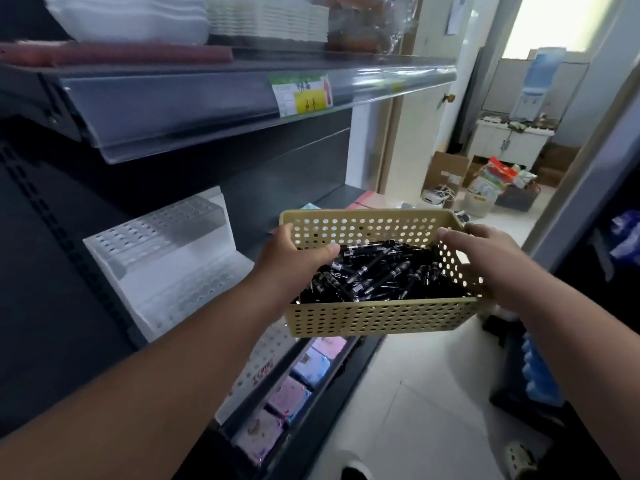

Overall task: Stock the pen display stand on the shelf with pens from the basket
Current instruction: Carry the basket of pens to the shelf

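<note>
A tan perforated basket [374, 317] is held in the air in front of the shelving, with several black pens [377, 271] piled inside it. My left hand [294, 251] grips the basket's left wall, thumb inside over the rim. My right hand [485, 251] grips the right wall the same way. To the left, on the dark shelf, stands a white stepped pen display stand [166, 258] with rows of holes; I see no pens in its holes.
An upper shelf [242, 95] with a price tag juts out above the stand. Pastel packets [298, 386] line the shelf below the basket. White tiled floor [415, 393] runs right, with boxes and bags [485, 185] by a doorway and dark shelving at the right edge.
</note>
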Action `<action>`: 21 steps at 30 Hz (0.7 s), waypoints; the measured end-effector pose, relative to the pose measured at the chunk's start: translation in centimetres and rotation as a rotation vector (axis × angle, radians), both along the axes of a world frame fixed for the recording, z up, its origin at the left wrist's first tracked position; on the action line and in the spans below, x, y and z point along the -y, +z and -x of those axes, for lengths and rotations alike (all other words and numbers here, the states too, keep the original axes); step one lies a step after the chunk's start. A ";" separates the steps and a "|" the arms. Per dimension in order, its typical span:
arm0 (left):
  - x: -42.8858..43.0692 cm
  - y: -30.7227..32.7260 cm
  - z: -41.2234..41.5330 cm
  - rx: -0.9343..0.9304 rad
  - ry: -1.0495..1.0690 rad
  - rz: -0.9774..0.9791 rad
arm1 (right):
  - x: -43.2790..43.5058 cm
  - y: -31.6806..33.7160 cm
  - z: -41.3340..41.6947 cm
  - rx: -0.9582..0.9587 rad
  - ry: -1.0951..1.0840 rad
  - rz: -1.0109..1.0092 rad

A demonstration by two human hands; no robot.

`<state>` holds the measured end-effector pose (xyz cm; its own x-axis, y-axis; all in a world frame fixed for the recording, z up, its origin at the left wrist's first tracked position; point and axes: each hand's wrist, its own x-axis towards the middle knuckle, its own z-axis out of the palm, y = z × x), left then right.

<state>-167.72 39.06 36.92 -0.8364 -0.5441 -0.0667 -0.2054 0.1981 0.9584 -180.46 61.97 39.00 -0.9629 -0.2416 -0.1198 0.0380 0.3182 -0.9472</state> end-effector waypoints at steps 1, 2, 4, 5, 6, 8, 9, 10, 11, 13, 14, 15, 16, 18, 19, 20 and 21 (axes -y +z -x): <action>0.3 -0.2 1.0 0.003 0.019 -0.008 | 0.7 0.0 1.6 -0.001 0.021 0.003; 0.7 -0.5 2.1 0.004 0.042 -0.014 | 1.5 -0.3 3.3 0.000 0.041 0.007; 1.7 -1.3 4.4 0.026 0.097 -0.016 | 3.2 -1.1 7.0 0.002 0.086 0.021; 2.3 -1.7 5.6 0.038 0.131 -0.005 | 4.2 -1.7 8.8 0.007 0.107 0.019; 3.0 -2.0 6.8 0.044 0.165 0.005 | 5.2 -2.2 10.7 0.017 0.133 0.017; 4.1 -2.7 9.0 0.052 0.218 0.009 | 7.1 -3.6 14.0 0.044 0.187 0.015; 4.6 -2.9 10.0 0.060 0.243 0.004 | 7.9 -4.3 15.3 0.053 0.206 0.012; 5.0 -3.0 11.0 0.066 0.267 -0.007 | 8.6 -4.9 16.5 0.057 0.221 0.008; 5.4 -3.0 11.8 0.073 0.289 -0.021 | 9.3 -5.5 17.6 0.065 0.237 0.008; 5.7 -3.1 13.0 0.113 0.339 -0.036 | 10.5 -6.8 19.4 0.097 0.252 0.018; 6.0 -3.3 13.5 0.141 0.356 -0.031 | 11.1 -7.4 20.1 0.107 0.263 0.026; 6.4 -3.6 14.0 0.172 0.374 -0.021 | 11.6 -8.0 20.6 0.116 0.261 0.026; 6.8 -3.9 14.3 0.206 0.393 -0.015 | 12.0 -8.4 20.9 0.125 0.256 0.018; 7.6 -4.6 14.7 0.248 0.427 -0.012 | 12.8 -9.2 21.1 0.124 0.258 0.009; 8.1 -4.9 14.9 0.261 0.435 -0.011 | 13.1 -9.6 20.9 0.122 0.264 0.003; 8.6 -5.3 15.0 0.280 0.438 -0.010 | 13.3 -10.0 20.9 0.121 0.267 0.002; 9.2 -5.7 15.1 0.296 0.445 0.004 | 13.5 -10.3 20.9 0.124 0.268 -0.001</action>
<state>-182.86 29.90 31.25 -0.4703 -0.8427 -0.2621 -0.5316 0.0335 0.8463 -201.32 48.44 28.66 -0.8429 -0.4851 -0.2330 0.0682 0.3331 -0.9404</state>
